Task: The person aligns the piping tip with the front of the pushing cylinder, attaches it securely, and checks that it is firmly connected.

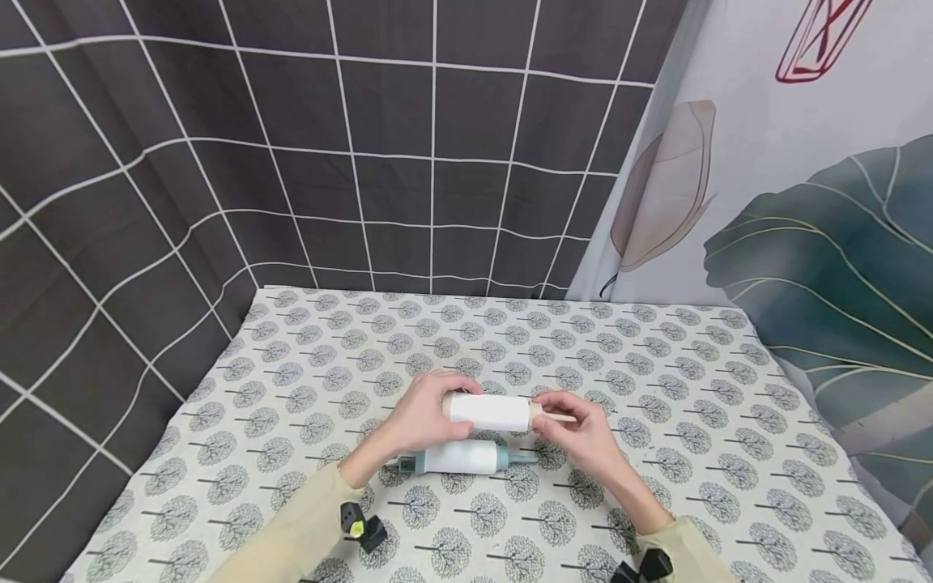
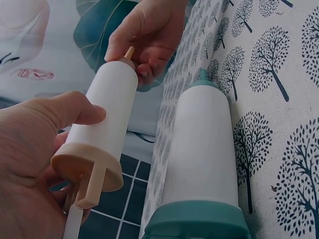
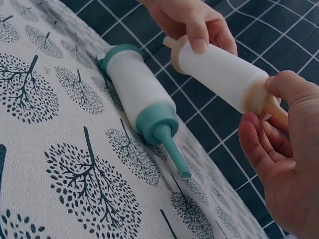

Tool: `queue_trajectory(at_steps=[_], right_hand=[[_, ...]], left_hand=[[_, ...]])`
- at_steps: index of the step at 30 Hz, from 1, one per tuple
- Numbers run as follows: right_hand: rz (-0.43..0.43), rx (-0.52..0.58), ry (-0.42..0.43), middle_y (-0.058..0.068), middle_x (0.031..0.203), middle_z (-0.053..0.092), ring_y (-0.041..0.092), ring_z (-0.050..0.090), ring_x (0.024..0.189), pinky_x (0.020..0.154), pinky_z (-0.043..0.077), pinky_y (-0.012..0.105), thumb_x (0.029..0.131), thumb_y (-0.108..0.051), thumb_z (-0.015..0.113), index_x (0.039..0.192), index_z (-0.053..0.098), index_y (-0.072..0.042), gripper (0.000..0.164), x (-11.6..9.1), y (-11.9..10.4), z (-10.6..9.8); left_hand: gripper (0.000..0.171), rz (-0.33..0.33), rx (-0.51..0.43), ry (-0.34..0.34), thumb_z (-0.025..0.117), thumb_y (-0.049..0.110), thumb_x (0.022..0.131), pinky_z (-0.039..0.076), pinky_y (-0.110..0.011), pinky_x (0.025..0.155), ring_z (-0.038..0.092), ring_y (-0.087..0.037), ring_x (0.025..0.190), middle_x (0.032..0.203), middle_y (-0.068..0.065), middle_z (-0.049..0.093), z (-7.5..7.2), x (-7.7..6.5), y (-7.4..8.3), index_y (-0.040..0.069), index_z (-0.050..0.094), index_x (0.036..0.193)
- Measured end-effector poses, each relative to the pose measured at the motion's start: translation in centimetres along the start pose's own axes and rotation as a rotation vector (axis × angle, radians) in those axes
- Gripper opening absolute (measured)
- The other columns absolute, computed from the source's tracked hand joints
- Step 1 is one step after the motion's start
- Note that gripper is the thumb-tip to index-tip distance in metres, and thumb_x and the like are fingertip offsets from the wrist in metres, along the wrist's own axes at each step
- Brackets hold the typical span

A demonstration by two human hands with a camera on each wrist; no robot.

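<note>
A white squeeze bottle (image 1: 490, 412) with a beige nozzle cap and beige base lies sideways in the air between both hands. My left hand (image 1: 421, 414) grips its body near the base, thumb along the white side in the left wrist view. At the other end, my right hand (image 1: 585, 435) pinches the beige nozzle cap (image 3: 258, 97) between thumb and fingers; the tapered nozzle (image 2: 129, 53) sticks out past them. Just nearer to me, a second white squeeze bottle (image 1: 461, 457) with a teal cap and base lies on the cloth, touched by neither hand.
A white cloth (image 1: 466, 340) printed with dark trees covers the table. Behind and to the left hangs a dark curtain (image 1: 386, 105) with white grid lines. A pale curtain (image 1: 758, 121) with large leaf shapes hangs along the right side.
</note>
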State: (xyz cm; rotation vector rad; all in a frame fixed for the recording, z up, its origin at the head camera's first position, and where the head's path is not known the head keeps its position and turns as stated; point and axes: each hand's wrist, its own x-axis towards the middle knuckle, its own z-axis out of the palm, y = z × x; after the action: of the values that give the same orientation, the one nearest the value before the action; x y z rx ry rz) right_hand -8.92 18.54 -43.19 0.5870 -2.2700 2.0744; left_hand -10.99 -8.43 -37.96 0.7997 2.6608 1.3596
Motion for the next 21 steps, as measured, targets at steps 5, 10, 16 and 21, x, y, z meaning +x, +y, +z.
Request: queue_trajectory(at_steps=[5,10,16,21], right_hand=[[0.011,0.013,-0.001,0.012,0.093,0.068,0.017,0.066,0.074,0.067,0.058,0.030,0.091,0.004,0.065,0.108,0.062,0.015,0.021,0.02,-0.03,-0.15],[0.009,0.005,0.003,0.012,0.091,0.069,0.019,0.067,0.071,0.064,0.058,0.030,0.092,0.003,0.064,0.107,0.062,0.016,0.020,0.09,0.00,-0.12],[0.032,0.009,-0.007,0.018,0.102,0.066,0.028,0.068,0.077,0.069,0.059,0.034,0.090,0.004,0.066,0.120,0.055,0.017,0.034,0.03,-0.05,-0.17],[-0.063,0.039,-0.041,0.027,0.116,0.059,0.020,0.066,0.097,0.080,0.057,0.036,0.082,0.013,0.069,0.124,0.049,0.018,0.047,-0.03,0.10,-0.42]], left_hand=[[0.045,0.002,-0.006,-0.004,0.084,0.005,0.068,0.048,-0.040,0.077,0.056,-0.018,0.091,0.107,-0.001,0.069,0.01,0.00,-0.05,0.014,0.072,0.110],[0.045,-0.008,0.000,-0.002,0.085,0.004,0.068,0.047,-0.041,0.077,0.055,-0.018,0.092,0.107,-0.001,0.069,0.03,0.01,-0.01,0.013,0.072,0.110],[0.045,-0.014,-0.015,-0.004,0.085,0.005,0.068,0.048,-0.039,0.076,0.055,-0.017,0.091,0.106,0.000,0.068,0.08,-0.03,-0.03,0.015,0.072,0.110],[0.045,0.001,-0.017,0.000,0.084,0.005,0.068,0.049,-0.038,0.076,0.056,-0.017,0.090,0.106,0.000,0.069,0.10,0.07,-0.25,0.015,0.072,0.110]])
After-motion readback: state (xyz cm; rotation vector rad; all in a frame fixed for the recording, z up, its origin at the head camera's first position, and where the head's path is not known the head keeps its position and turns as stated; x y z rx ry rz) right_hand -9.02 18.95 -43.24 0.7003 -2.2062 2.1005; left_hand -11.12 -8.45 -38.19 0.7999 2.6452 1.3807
